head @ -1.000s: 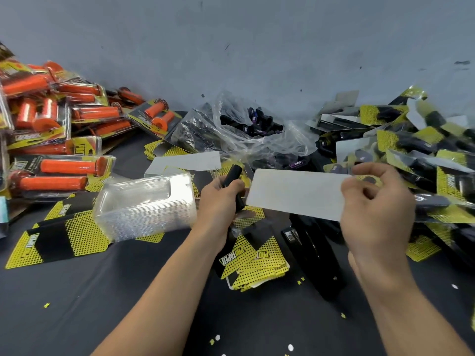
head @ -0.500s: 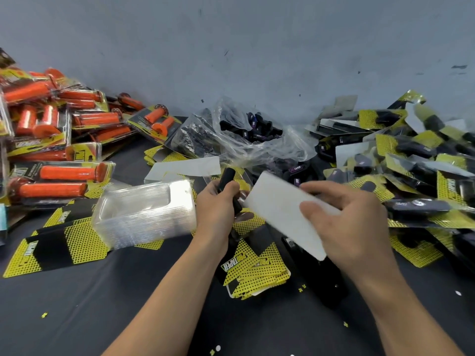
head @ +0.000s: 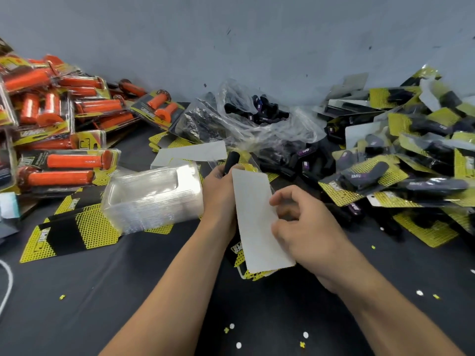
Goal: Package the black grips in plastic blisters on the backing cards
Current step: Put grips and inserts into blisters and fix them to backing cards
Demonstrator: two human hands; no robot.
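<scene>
At far left, a heap of orange packs (head: pixel 64 119), orange grips sealed on cards, is piled against a grey wall (head: pixel 231 34). In front of the heap, a spare card (head: pixel 69 235) printed yellow and black lies flat on the dark table (head: pixel 102 304). Just right of it sits a stack of clear blisters (head: pixel 154 199), nested together and overlapping more printed cards.

In the middle, the left hand (head: pixel 218 194) is clenched round a black grip (head: pixel 232 159), held roughly upright with its top end poking out above the fist. Touching that hand's right side is a card (head: pixel 259 222), plain white side facing up, its long edges running away from the viewer. The right hand (head: pixel 305 227) pinches the card at its right edge, fingers curled onto the white face. Beneath both hands, a card stack (head: pixel 253 274) of yellow and black prints lies on the table.

Behind the hands, a crumpled clear bag (head: pixel 257 119) holds loose black grips. At right rises a heap of black packs (head: pixel 398 155), black grips sealed on yellow cards. Small white and yellow specks (head: pixel 239 345) dot the near table.
</scene>
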